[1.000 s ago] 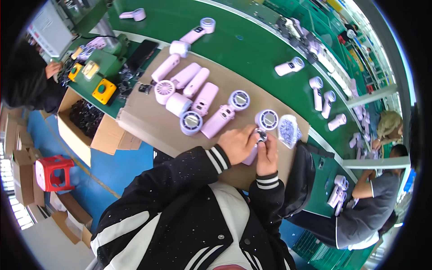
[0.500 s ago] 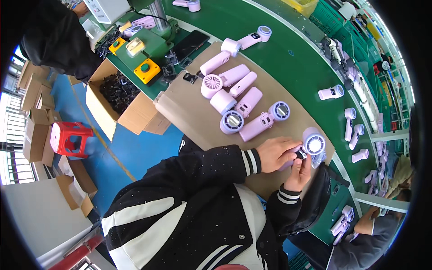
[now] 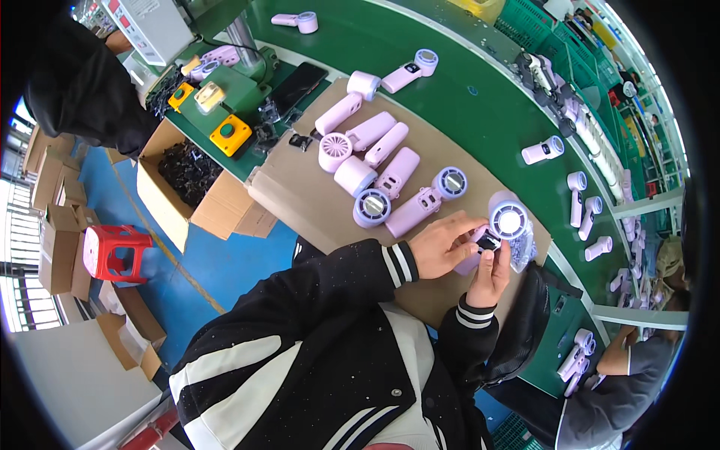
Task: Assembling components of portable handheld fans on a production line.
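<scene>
Both my hands are closed on a lilac handheld fan (image 3: 508,219) at the right end of the brown cardboard sheet (image 3: 300,196). My left hand (image 3: 444,246) has its fingers around the handle from the left. From the near side, my right hand (image 3: 488,279) pinches the handle with thumb and fingers. Between the fingertips shows a small black part (image 3: 489,239) at the handle; whether it is seated there or loose I cannot tell. Just right of the fan lies a clear plastic bag (image 3: 523,251). Farther left on the cardboard lie several more lilac fans (image 3: 411,212).
A green press with yellow button boxes (image 3: 230,135) stands at the left. Below it is a carton (image 3: 214,196) of black parts. More fans (image 3: 541,150) lie on the green belt (image 3: 480,120). A black bag (image 3: 525,322) is beside my right arm; a co-worker (image 3: 622,382) sits lower right.
The whole view has shifted a little, so the table things appear farther left. My hands stay on the fan, and the black part at its handle shows more plainly between my fingers.
</scene>
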The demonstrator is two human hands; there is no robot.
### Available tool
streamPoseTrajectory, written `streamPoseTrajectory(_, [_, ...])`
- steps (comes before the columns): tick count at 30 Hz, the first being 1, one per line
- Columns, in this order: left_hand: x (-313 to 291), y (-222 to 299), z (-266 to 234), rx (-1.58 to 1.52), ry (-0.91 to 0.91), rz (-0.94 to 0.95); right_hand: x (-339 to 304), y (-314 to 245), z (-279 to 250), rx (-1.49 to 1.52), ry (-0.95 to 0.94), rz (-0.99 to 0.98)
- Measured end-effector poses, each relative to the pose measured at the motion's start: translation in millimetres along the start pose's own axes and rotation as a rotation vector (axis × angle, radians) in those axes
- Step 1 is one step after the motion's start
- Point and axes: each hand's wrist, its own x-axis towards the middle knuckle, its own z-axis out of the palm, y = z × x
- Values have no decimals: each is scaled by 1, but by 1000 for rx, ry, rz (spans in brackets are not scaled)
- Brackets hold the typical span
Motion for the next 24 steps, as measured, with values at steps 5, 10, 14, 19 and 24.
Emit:
streamPoseTrajectory(5, [12, 6, 1, 33, 75, 47, 10, -8, 14, 373, 14, 25])
streamPoseTrajectory(10, [33, 25, 10, -60, 150, 123, 36, -19, 40, 808, 126, 4])
streamPoseTrajectory(14, [56, 49, 16, -197, 163, 109, 62, -55, 43, 840, 190, -97])
streamPoseTrajectory(19, [131, 48, -5, 19, -23, -6, 107, -47, 30, 598, 262, -65])
streamPoseTrajectory(24, [259, -74, -18, 382, -56, -227, 108, 10, -22, -319, 266, -93])
